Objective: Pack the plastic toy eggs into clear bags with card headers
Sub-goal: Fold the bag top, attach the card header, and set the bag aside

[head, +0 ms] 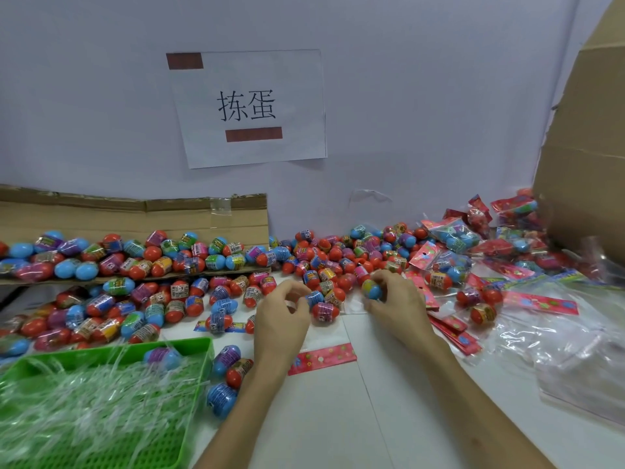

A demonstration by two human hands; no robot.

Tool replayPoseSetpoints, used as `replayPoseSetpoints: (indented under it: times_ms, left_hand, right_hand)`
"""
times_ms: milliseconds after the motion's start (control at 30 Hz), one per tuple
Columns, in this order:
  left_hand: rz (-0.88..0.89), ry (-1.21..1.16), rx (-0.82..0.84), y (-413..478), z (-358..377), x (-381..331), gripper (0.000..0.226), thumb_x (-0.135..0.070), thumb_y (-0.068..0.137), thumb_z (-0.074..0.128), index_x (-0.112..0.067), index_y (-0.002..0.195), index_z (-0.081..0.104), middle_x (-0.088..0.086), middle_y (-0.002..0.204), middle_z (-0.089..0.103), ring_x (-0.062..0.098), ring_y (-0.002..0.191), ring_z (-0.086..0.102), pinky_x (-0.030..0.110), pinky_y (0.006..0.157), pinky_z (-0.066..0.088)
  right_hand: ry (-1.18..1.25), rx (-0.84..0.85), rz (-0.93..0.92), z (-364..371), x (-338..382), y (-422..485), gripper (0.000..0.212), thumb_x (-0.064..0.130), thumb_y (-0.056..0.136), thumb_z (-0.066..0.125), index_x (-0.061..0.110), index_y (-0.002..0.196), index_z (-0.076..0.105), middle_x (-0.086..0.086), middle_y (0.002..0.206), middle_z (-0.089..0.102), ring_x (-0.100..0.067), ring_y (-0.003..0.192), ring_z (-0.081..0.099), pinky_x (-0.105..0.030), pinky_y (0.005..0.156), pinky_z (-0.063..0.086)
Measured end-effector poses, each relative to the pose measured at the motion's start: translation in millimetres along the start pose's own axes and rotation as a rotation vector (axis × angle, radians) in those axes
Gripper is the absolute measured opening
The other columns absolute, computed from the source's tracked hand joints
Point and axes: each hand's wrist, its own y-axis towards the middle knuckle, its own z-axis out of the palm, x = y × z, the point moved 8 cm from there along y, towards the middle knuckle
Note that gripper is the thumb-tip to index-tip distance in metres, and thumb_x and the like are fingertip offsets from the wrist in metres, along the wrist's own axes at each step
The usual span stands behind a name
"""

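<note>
A green perforated plastic tray (199,343) filled with shredded clear film (84,401) is seen closest, on the white table (338,418). One blue-and-purple egg (162,357) is lodged at its far rim. Just right of the tray, a pink printed card header (321,358) is laid flat on the table.

Beyond the tray and to its right, the left hand (280,309) is held with its fingers curled inward, thumb close to forefinger. Whether anything is pinched there cannot be told. Further right of the tray, a blue-and-yellow plastic toy egg (372,289) is gripped by the right hand (395,299), whose fingers are wrapped around it.

A loose heap of red, blue and purple plastic toy eggs (169,299) is spread across the table behind the tray, and part of it is carried on a flattened brown cardboard sheet (135,214). Far to the tray's right, clear plastic bags (575,350) are stacked, and behind them filled bags with pink headers (453,238) are piled. A white paper sign (248,106) is taped to the wall behind the tray.
</note>
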Motion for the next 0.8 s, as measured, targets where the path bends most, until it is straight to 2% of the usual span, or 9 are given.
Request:
replayPoseSetpoints:
  times_ms: [100, 233, 333, 433, 500, 567, 667, 733, 800]
  left_hand:
    - [0.025, 0.155, 0.265, -1, 16, -1, 0.011, -0.040, 0.093, 0.073, -0.033, 0.085, 0.069, -0.015, 0.086, 0.070, 0.004, 0.076, 0.066, 0.027, 0.067, 0.057]
    - [0.159, 0.441, 0.557, -18, 42, -3, 0.044, -0.068, 0.074, 0.078, -0.040, 0.106, 0.069, -0.020, 0.105, 0.058, -0.001, 0.095, 0.057, 0.023, 0.075, 0.046]
    - [0.185, 0.430, 0.565, -18, 45, -5, 0.050, -0.061, 0.077, 0.080, -0.038, 0.120, 0.069, -0.017, 0.109, 0.053, 0.003, 0.100, 0.054, 0.029, 0.085, 0.050]
    - [0.206, 0.443, 0.489, -14, 38, -6, 0.026, -0.047, 0.089, 0.076, -0.036, 0.112, 0.075, -0.017, 0.102, 0.058, 0.004, 0.095, 0.057, 0.034, 0.084, 0.055]
    - [0.205, 0.413, 0.413, -11, 32, -7, 0.013, -0.043, 0.094, 0.071, -0.035, 0.103, 0.076, -0.019, 0.098, 0.064, 0.000, 0.088, 0.059, 0.031, 0.080, 0.054]
    - [0.168, 0.296, 0.325, -6, 26, -6, 0.011, -0.039, 0.098, 0.067, -0.032, 0.100, 0.076, -0.018, 0.094, 0.069, -0.001, 0.082, 0.061, 0.028, 0.076, 0.053]
    - [0.034, -0.068, 0.209, 3, 13, -4, 0.016, -0.021, 0.104, 0.058, -0.023, 0.100, 0.073, -0.007, 0.090, 0.074, 0.010, 0.079, 0.069, 0.028, 0.072, 0.058]
    - [-0.108, -0.442, 0.168, 6, 5, -2, 0.022, -0.016, 0.107, 0.051, -0.019, 0.101, 0.072, 0.000, 0.094, 0.078, 0.014, 0.084, 0.075, 0.030, 0.069, 0.061]
    - [-0.247, -0.782, 0.153, 5, 2, 1, 0.024, -0.017, 0.108, 0.048, -0.015, 0.105, 0.072, 0.005, 0.101, 0.079, 0.020, 0.093, 0.076, 0.034, 0.072, 0.060]
  right_hand:
    - [0.045, -0.027, 0.000, -4, 0, 0, 0.040, 0.016, 0.085, 0.076, 0.020, 0.123, 0.063, -0.001, 0.112, 0.067, -0.021, 0.102, 0.060, -0.044, 0.094, 0.052]
    - [0.061, -0.033, 0.005, -6, 1, -1, 0.034, 0.025, 0.090, 0.073, 0.023, 0.122, 0.063, 0.002, 0.108, 0.067, -0.019, 0.098, 0.062, -0.038, 0.086, 0.056]
    - [0.034, 0.029, 0.013, -2, 2, -1, 0.040, 0.034, 0.090, 0.073, 0.025, 0.126, 0.060, 0.004, 0.116, 0.061, -0.019, 0.106, 0.058, -0.043, 0.096, 0.052]
    - [0.056, 0.002, 0.008, -4, 6, 1, 0.036, 0.030, 0.091, 0.071, 0.024, 0.125, 0.062, 0.001, 0.127, 0.053, -0.021, 0.119, 0.051, -0.045, 0.103, 0.049]
    - [0.129, -0.090, -0.032, -13, 12, 1, 0.028, 0.020, 0.090, 0.070, 0.020, 0.118, 0.067, 0.001, 0.120, 0.054, -0.022, 0.113, 0.053, -0.041, 0.097, 0.051]
    - [0.214, -0.153, -0.086, -21, 19, -1, 0.022, 0.010, 0.090, 0.068, 0.019, 0.110, 0.070, 0.004, 0.109, 0.059, -0.016, 0.102, 0.058, -0.034, 0.089, 0.052]
    - [0.404, -0.083, -0.147, -19, 30, -4, 0.019, 0.007, 0.093, 0.066, 0.023, 0.101, 0.073, 0.013, 0.098, 0.070, -0.003, 0.090, 0.064, -0.025, 0.078, 0.055]
    - [0.535, 0.052, -0.170, -11, 41, -5, 0.018, 0.016, 0.093, 0.070, 0.026, 0.108, 0.071, 0.013, 0.102, 0.071, 0.000, 0.093, 0.065, -0.021, 0.076, 0.054]
    - [0.615, 0.214, -0.153, 2, 49, -8, 0.041, 0.037, 0.087, 0.072, 0.031, 0.127, 0.062, 0.016, 0.117, 0.067, 0.006, 0.104, 0.062, -0.016, 0.083, 0.049]
